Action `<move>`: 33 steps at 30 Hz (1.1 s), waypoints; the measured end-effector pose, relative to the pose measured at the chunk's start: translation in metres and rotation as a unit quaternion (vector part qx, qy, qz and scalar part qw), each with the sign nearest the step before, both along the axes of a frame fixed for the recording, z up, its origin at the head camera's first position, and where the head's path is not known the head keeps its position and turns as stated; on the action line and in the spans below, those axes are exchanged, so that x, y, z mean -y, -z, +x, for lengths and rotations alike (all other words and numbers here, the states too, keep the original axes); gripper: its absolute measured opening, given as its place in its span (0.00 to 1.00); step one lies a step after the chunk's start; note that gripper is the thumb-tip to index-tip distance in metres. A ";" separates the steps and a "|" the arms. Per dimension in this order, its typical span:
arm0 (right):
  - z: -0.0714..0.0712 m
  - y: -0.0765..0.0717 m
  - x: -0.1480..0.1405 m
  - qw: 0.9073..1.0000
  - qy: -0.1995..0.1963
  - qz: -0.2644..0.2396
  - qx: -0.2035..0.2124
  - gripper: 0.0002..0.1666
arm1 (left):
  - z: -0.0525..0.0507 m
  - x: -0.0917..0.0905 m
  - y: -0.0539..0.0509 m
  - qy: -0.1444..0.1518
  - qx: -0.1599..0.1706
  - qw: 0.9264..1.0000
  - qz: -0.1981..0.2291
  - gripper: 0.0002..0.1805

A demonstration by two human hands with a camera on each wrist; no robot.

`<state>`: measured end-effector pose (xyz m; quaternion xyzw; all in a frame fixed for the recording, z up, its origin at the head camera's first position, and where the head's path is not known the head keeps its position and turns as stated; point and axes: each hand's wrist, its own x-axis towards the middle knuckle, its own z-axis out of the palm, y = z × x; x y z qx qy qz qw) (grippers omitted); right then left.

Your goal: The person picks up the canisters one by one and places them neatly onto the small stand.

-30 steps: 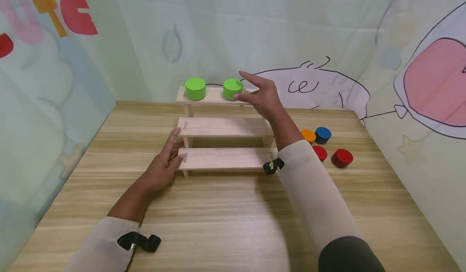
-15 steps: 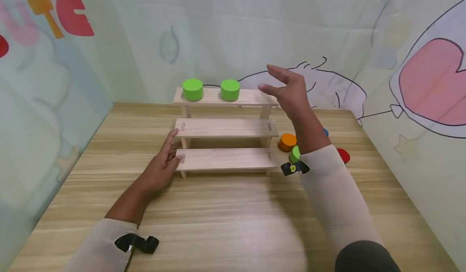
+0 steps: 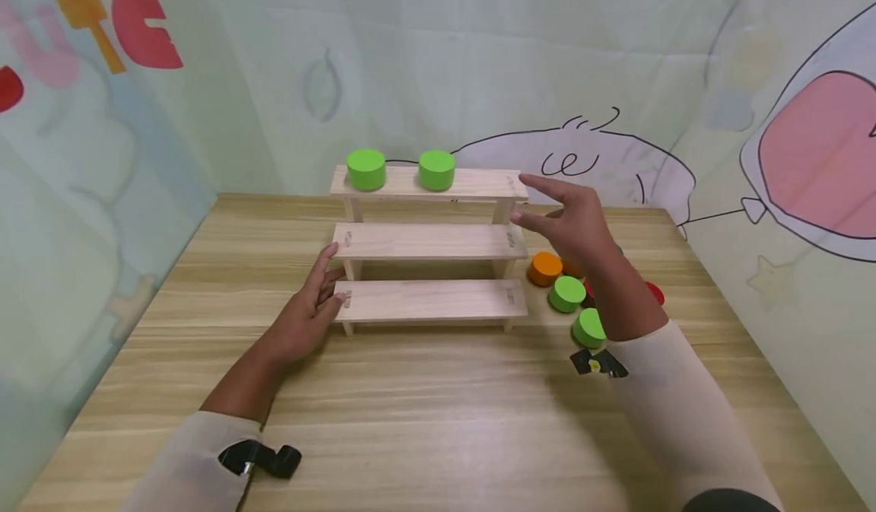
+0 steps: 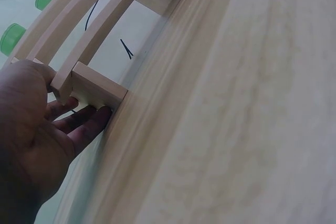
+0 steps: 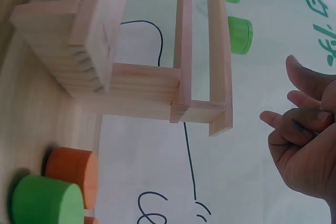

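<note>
A three-tier wooden stand (image 3: 427, 300) occupies the middle of the table. Two green cylinders rest on its top shelf: one at the left end (image 3: 366, 170), the other near the middle (image 3: 436, 171). My left hand (image 3: 304, 320) grips the stand's left end, thumb on the bottom shelf. The left wrist view shows several fingers (image 4: 89, 129) against the stand's side panel. Past the right end of the upper shelves, my right hand (image 3: 578, 227) is in the air with thumb and forefinger spread. Nothing lies between them; other fingers are bent in the right wrist view.
Right of the stand, loose cylinders are grouped on the wooden table (image 3: 411, 421): an orange one (image 3: 545, 268), two green ones (image 3: 567, 294) and a red one (image 3: 655, 293) among them. My right forearm partly covers this group. A printed cloth (image 3: 411, 63) hangs behind the table.
My right hand has left the second green cylinder, moving right and then down past the stand's end. More of the loose cylinders show now. The left hand stays in place.
</note>
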<state>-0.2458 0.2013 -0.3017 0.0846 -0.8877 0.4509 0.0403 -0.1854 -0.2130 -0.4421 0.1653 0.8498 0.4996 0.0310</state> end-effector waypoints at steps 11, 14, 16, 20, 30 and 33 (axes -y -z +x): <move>0.050 0.038 -0.034 0.995 -0.010 -0.072 -0.064 0.33 | -0.001 0.000 0.001 -0.001 -0.001 1.000 -0.002 0.44; 0.059 0.046 -0.044 0.997 -0.001 -0.069 -0.044 0.32 | -0.001 0.000 0.001 -0.001 -0.001 1.000 -0.002 0.44; 0.064 0.051 -0.050 0.998 0.016 -0.056 -0.021 0.32 | -0.001 0.000 0.001 -0.001 -0.001 1.000 -0.003 0.44; 0.071 0.060 -0.060 0.999 0.041 -0.019 0.024 0.33 | -0.002 0.001 0.001 -0.002 -0.003 1.000 -0.005 0.44; 0.087 0.076 -0.080 0.998 0.060 0.003 0.027 0.31 | -0.002 0.000 -0.002 0.000 0.004 1.000 -0.004 0.44; 0.089 0.080 -0.083 0.997 0.070 0.029 0.025 0.31 | -0.001 -0.001 -0.002 -0.002 0.008 1.000 -0.002 0.44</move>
